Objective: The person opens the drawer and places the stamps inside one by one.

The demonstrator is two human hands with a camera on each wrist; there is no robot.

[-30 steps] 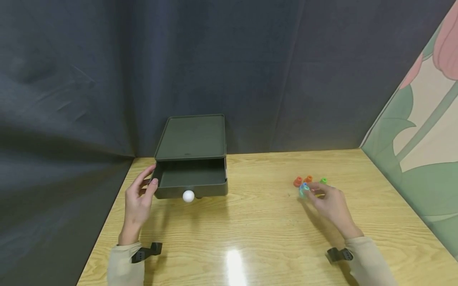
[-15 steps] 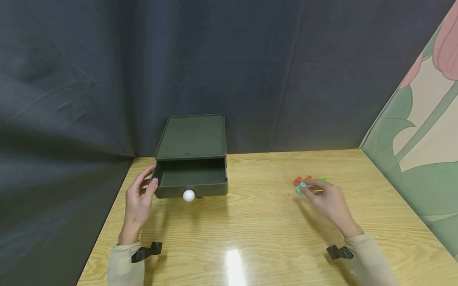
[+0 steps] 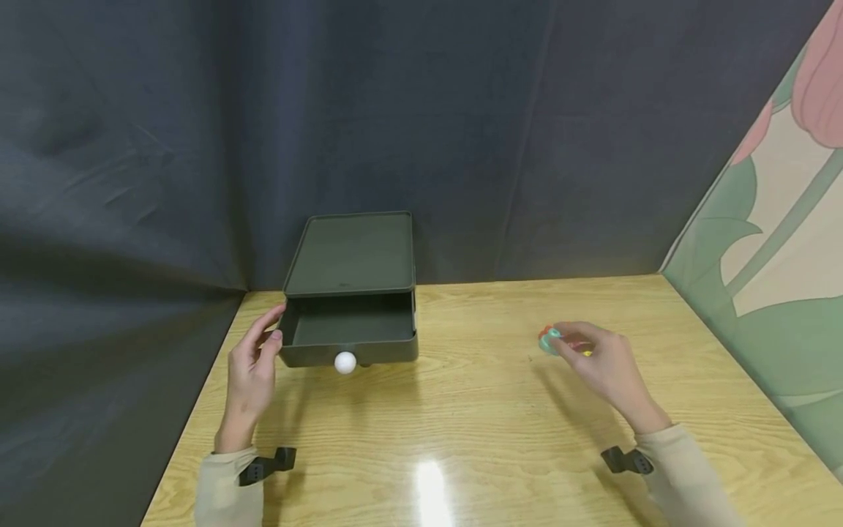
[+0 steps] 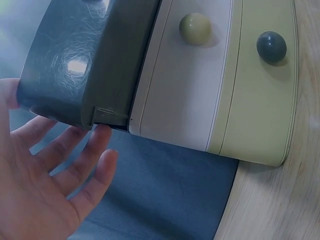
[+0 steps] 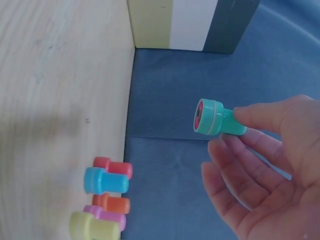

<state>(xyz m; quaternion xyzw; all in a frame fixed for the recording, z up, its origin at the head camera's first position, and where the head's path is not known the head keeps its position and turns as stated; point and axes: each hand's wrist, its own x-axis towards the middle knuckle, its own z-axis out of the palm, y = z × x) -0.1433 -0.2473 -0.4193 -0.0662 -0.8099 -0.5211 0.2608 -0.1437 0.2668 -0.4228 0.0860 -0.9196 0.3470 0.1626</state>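
Observation:
Between thumb and fingertips, my right hand pinches a small teal toy stamp. It is tilted sideways above the table, its pink-red face turned away from the palm in the right wrist view. Below it stand several more stamps, among them a blue one, a red one and a yellow one. My left hand touches the left side of the pulled-out dark green top drawer, fingers loosely extended. A white ball knob sits on that drawer's front. No object shows inside the drawer.
The small cabinet also has a white drawer and a yellow-green drawer below. A dark curtain hangs behind the wooden table. A floral panel lines the right side.
My right hand has raised the teal stamp a little and moved it slightly left, above the others. My left hand and the open drawer stay in place.

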